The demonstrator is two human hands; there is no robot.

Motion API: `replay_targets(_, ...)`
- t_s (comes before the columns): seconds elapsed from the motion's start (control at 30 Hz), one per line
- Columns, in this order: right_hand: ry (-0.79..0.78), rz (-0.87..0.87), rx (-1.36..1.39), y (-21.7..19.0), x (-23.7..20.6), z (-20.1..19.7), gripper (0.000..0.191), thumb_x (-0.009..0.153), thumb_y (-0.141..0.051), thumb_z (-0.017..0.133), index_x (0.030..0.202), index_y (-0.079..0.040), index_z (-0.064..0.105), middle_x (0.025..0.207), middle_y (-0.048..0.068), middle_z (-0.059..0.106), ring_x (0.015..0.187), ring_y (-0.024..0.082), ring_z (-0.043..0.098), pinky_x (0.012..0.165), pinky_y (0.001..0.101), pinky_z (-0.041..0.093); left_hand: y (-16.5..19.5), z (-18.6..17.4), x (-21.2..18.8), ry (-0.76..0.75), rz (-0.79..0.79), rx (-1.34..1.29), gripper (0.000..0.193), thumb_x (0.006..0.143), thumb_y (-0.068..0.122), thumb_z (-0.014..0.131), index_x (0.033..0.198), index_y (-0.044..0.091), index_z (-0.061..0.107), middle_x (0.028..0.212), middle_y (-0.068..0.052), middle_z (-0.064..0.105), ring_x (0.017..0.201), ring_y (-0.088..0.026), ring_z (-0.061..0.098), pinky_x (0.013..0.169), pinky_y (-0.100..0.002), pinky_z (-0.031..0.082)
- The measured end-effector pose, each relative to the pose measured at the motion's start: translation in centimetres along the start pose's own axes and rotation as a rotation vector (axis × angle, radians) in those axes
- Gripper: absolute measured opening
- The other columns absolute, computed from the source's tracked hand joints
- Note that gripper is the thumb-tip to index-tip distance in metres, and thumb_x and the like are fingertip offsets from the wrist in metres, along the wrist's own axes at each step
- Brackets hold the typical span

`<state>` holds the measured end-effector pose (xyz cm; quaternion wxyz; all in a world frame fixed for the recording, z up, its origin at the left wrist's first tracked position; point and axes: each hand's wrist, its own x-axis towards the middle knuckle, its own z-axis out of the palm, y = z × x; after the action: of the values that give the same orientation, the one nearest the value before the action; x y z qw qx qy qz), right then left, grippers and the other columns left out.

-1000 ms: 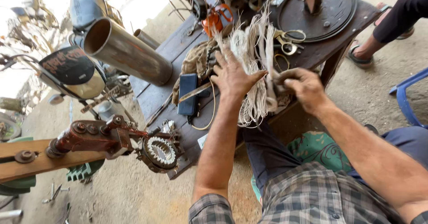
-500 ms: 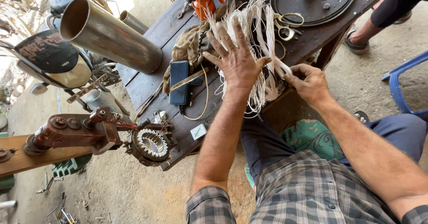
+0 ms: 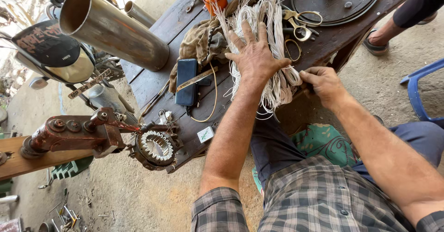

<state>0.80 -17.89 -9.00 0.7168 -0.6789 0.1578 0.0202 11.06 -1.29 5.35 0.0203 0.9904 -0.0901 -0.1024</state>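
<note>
1. Head view: the left hand (image 3: 255, 58) lay flat, fingers spread wide, pressing down on a thick bundle of pale, stringy white cords (image 3: 273, 82) that sat at the near edge of the dark, weathered wooden workbench (image 3: 152, 82).
2. The right hand (image 3: 323, 84) was curled closed, pinching the looped lower end of the bundle where it hung over the bench edge.
3. Just beyond the bundle, brass-coloured scissors (image 3: 300, 24) rested beside a round, dark metal disc (image 3: 340, 1).
4. Left of the hand, a crumpled olive-brown rag (image 3: 199, 42) slumped against a flat dark-blue phone (image 3: 186, 82), with a thin yellowish cord (image 3: 213, 98) curling past it.
5. A long, shiny steel pipe (image 3: 113, 26) lay slanted across the bench's far side.
6. At the bench's corner, a ring-shaped stator with pale toothed windings (image 3: 156, 148) sat against a rusty red iron hand-crank machine (image 3: 74, 132).
7. Another person's dark sleeve and sandalled foot (image 3: 377, 47) showed at the top right.
</note>
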Motion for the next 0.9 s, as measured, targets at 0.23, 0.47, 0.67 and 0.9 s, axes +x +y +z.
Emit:
replay_targets(0.23,0.033,-0.157,-0.493,-0.5,-3.9,0.3,0.026,0.101,-0.028,0.069,0.106,-0.004,0.076,0.082,0.01,0.073,0.067,0.016,0.066,0.059,0.0295,0.053,-0.9,0.3,0.5,-0.002,0.034,-0.013,0.119,0.066,0.066,0.088,0.159,0.029,0.026,0.169,-0.018,-0.003,0.15,-0.057,0.001,0.106,-0.079,0.033)
replay_targets(0.47,-0.299,0.035,0.229,2.2,-4.3,2.1,0.027,0.102,-0.026,0.064,0.1,-0.001,0.073,0.073,0.001,0.068,0.062,0.008,0.06,0.057,0.0253,0.05,-1.5,0.8,0.5,0.061,0.054,-0.095,0.1,0.067,0.058,0.09,0.152,0.035,0.043,0.168,-0.016,-0.001,0.15,-0.055,0.007,0.108,-0.077,0.033)
replay_targets(0.67,-0.25,0.087,0.224,1.8,-3.3,1.7,0.02,0.099,-0.021,0.07,0.096,-0.001,0.072,0.073,0.002,0.065,0.06,0.009,0.059,0.055,0.0267,0.049,-1.8,1.1,0.8,0.047,0.068,-0.057,0.078,0.074,0.061,0.086,0.142,0.034,0.059,0.17,-0.017,-0.003,0.151,-0.058,0.005,0.105,-0.076,0.037)
replay_targets(0.9,-0.157,0.06,0.327,1.1,-4.8,2.6,0.018,0.102,-0.021,0.065,0.096,-0.005,0.071,0.076,0.002,0.066,0.059,0.009,0.058,0.053,0.0255,0.046,-1.5,1.1,0.8,0.021,0.067,-0.027,0.077,0.071,0.062,0.086,0.138,0.033,0.061,0.168,-0.016,-0.006,0.15,-0.059,0.002,0.104,-0.078,0.036)
